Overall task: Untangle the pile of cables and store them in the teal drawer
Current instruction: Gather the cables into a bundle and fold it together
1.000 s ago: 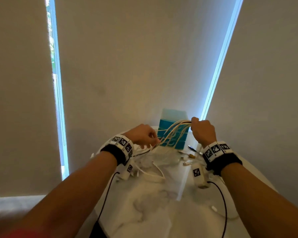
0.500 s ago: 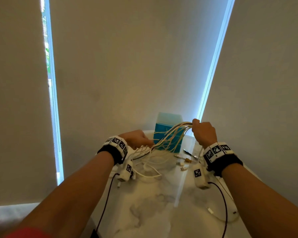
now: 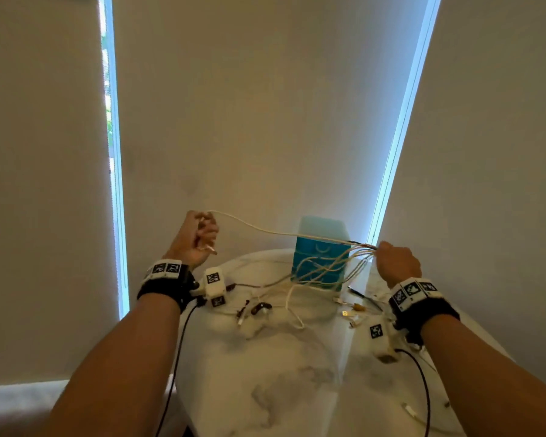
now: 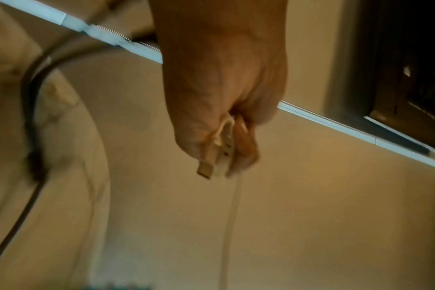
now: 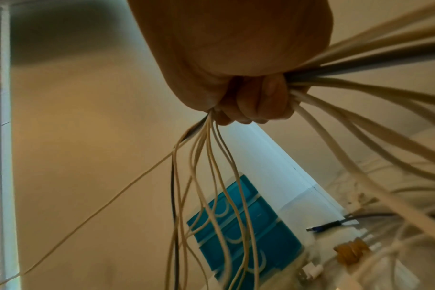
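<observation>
My right hand (image 3: 397,261) is a fist round a bundle of several white cables (image 3: 338,263) and a dark one, held above the table beside the teal drawer unit (image 3: 320,253). In the right wrist view the bundle (image 5: 211,176) hangs from the fist (image 5: 251,104) in front of the teal drawers (image 5: 246,231), which look closed. My left hand (image 3: 199,238) is raised to the left and pinches the plug end (image 4: 216,155) of a single white cable (image 3: 265,230). That cable stretches across to the right fist. Loose cable ends (image 3: 259,307) lie on the table.
The round white marble table (image 3: 265,389) stands against pale window blinds. Small plugs and connectors (image 3: 350,310) lie near my right wrist. A white cable end (image 3: 410,410) lies at the table's near right. Black camera leads run along both forearms.
My left hand has lifted up and to the left, drawing one white cable out of the bundle until it stretches across. The right fist has stayed by the drawer unit.
</observation>
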`<state>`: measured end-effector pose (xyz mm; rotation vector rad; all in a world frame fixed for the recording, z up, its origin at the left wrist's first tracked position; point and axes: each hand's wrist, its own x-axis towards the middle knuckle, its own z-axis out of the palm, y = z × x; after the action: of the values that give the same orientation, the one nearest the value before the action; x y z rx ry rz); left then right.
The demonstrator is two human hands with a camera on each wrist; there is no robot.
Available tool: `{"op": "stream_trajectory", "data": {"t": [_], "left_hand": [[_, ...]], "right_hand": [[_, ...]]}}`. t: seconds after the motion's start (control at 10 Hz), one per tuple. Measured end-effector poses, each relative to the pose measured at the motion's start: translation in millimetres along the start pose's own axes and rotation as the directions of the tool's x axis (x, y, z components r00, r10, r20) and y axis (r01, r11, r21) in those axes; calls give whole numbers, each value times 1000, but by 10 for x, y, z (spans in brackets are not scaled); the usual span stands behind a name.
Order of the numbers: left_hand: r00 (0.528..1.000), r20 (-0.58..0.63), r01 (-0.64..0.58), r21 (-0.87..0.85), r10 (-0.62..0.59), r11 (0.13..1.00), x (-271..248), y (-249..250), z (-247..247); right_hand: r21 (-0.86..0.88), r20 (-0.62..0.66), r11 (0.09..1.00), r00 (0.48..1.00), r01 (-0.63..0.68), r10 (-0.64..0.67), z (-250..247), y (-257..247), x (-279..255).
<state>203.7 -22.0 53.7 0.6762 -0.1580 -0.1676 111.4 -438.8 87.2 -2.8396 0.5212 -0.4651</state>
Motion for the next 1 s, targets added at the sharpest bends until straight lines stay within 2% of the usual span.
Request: {"op": "stream_trajectory", "data": {"t": [0.1,0.2,0.3,0.4,0.5,0.6,0.7,0.8,0.9,1.0], "left_hand": [[999,35,-48,805,34,592,-121,210,-175],[994,87,-70,971,66,-227,-190,288,-457],[992,-110,41,761,-67,-647,-68,64,-572],[946,-273,51,659,-175,-751,62,-249,-571],[984,-153,43,712,-95,-701,138,-515,-21],[987,161,-148,927,9,-344,181,-749,652],[926,376,-369,920,-33,134,112,-1126,1462],[849,387,-373,921,-359,110,46,-1413,1729],[828,386,-353,923,-407,157,213,-1490,1554],[737,351,-114,907,-577,405,147,-1439,1412]], "right_hand": [[-33,28,998,998,-56,57,-67,203,37],[66,34,996,998,-51,49,-77,220,52],[203,15,979,1000,11,-14,-66,19,-1],[246,18,968,999,39,-45,-65,-134,-33],[265,33,964,998,34,-44,-105,-197,-41],[302,78,953,995,29,-55,-106,-240,-72],[282,88,954,987,104,-133,-99,-305,-113],[298,109,943,977,145,-184,-122,-319,-88],[358,115,924,976,133,-185,-234,-251,-74],[262,51,948,979,179,-199,-277,-145,-46]]}}
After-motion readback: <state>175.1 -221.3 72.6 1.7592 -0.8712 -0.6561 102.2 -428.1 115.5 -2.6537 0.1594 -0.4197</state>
